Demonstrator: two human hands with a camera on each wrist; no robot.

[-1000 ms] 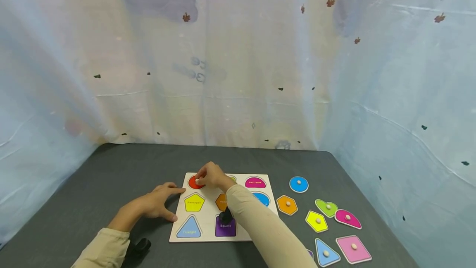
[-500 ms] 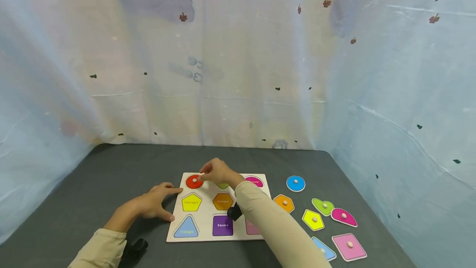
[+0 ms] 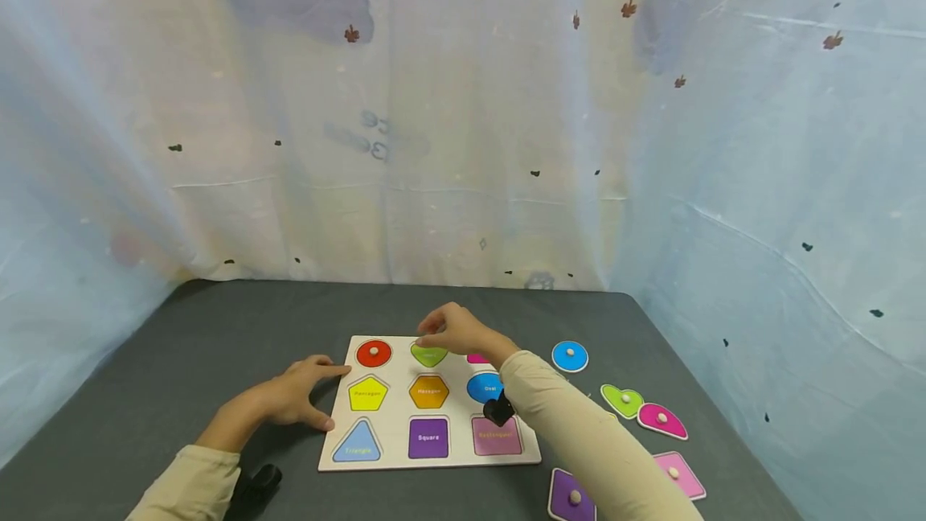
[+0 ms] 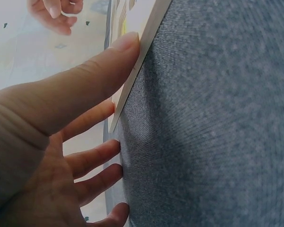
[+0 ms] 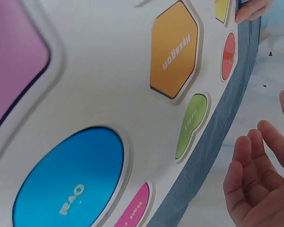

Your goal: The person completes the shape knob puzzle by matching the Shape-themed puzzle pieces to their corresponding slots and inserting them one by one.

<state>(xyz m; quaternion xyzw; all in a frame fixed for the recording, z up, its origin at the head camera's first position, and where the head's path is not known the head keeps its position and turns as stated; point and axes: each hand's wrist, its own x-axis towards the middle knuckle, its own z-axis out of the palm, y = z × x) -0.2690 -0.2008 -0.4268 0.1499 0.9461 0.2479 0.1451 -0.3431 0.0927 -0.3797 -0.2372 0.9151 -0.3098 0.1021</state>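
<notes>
A white shape puzzle board (image 3: 394,424) lies on the dark table, its recesses coloured and labelled. At its left edge rests my left hand (image 3: 289,396); in the left wrist view the thumb (image 4: 125,42) lies against the board's side, the other fingers loosely extended. My right hand (image 3: 459,330) hangs above the board's back edge by the green heart recess (image 3: 430,356), holding nothing, fingers loosely bent. A red circle piece (image 3: 374,353) with a knob sits in the top left recess. The oval recess (image 5: 71,184) and hexagon recess (image 5: 175,49) show in the right wrist view.
Right of the board lie loose knobbed pieces: a blue one (image 3: 570,356), a green heart (image 3: 623,400), a magenta half round (image 3: 661,420), a pink rectangle (image 3: 680,474) and a purple square (image 3: 571,497). My right sleeve (image 3: 579,432) covers others. A pale curtain (image 3: 434,143) hangs behind.
My right hand has let go of the red circle's knob and moved right, over to the heart recess. The left hand stays at the board's edge. The head view has shifted slightly.
</notes>
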